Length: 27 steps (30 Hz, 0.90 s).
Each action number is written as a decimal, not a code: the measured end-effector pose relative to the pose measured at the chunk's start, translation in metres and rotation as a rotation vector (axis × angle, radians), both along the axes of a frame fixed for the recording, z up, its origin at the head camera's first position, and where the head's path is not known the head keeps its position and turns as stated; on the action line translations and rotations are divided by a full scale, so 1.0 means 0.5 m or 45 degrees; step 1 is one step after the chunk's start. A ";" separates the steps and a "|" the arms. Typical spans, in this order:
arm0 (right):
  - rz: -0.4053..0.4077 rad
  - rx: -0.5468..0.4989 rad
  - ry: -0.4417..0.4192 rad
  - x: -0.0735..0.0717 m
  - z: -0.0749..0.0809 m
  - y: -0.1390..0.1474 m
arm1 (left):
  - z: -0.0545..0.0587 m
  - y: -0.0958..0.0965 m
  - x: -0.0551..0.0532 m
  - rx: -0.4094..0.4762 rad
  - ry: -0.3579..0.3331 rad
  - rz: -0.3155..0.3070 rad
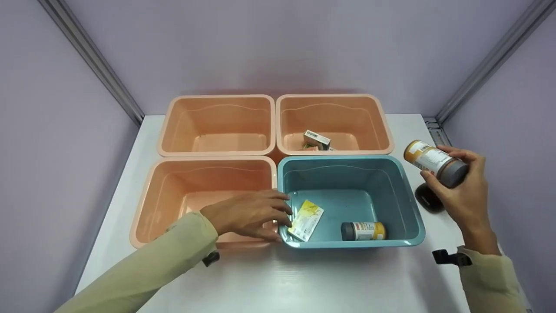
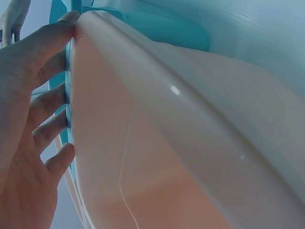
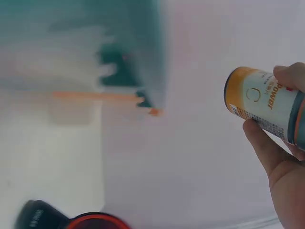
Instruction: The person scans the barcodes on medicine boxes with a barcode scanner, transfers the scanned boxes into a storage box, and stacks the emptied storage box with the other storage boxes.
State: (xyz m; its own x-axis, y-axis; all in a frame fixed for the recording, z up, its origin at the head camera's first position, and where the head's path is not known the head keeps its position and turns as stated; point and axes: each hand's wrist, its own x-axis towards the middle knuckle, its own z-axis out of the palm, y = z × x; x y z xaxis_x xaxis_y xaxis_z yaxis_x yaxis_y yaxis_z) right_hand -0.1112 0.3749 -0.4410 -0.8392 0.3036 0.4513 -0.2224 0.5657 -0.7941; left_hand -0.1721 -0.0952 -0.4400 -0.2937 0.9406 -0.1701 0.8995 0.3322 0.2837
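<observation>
My right hand [image 1: 467, 193] grips a pill bottle [image 1: 428, 156] with a dark cap and a white and orange label, raised to the right of the blue bin [image 1: 352, 244]. In the right wrist view, thumb and fingers hold the same pill bottle [image 3: 262, 98] around its sides. At the blue bin's left rim, my left hand [image 1: 254, 213] rests with loosely extended fingers; the left wrist view shows its fingertips [image 2: 59, 157] along the edge. Inside the blue bin lie a yellow and white box [image 1: 306, 221] and a similar bottle [image 1: 364, 231] on its side.
Orange bins stand at back left [image 1: 217, 152], back right [image 1: 334, 152] and front left [image 1: 147, 195]. Small boxes [image 1: 317, 140] lie in the back right one. A black object [image 1: 428, 199] is on the white table [image 1: 278, 278] beneath my right hand. Walls enclose the back and sides.
</observation>
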 end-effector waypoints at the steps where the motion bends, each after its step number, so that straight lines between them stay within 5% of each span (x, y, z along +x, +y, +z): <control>1: -0.044 0.005 0.008 0.005 -0.011 0.006 | 0.000 0.000 0.000 -0.002 0.002 0.002; 10: -0.451 0.044 -0.075 0.046 -0.114 0.038 | 0.000 0.001 0.000 -0.007 -0.006 0.001; 21: -0.641 -0.152 -0.378 0.056 -0.165 0.060 | 0.003 0.002 0.003 -0.033 -0.011 0.012; 27: -0.690 -0.117 -0.497 0.060 -0.176 0.066 | 0.002 0.002 0.002 -0.022 -0.018 0.010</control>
State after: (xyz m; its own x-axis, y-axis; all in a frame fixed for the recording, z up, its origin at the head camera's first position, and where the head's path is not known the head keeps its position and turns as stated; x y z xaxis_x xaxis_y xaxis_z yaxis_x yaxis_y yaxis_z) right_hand -0.0812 0.4077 -0.5290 -0.6536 0.7505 0.0978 0.3870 0.4424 -0.8090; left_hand -0.1710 -0.0943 -0.4389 -0.2986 0.9351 -0.1907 0.8928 0.3443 0.2904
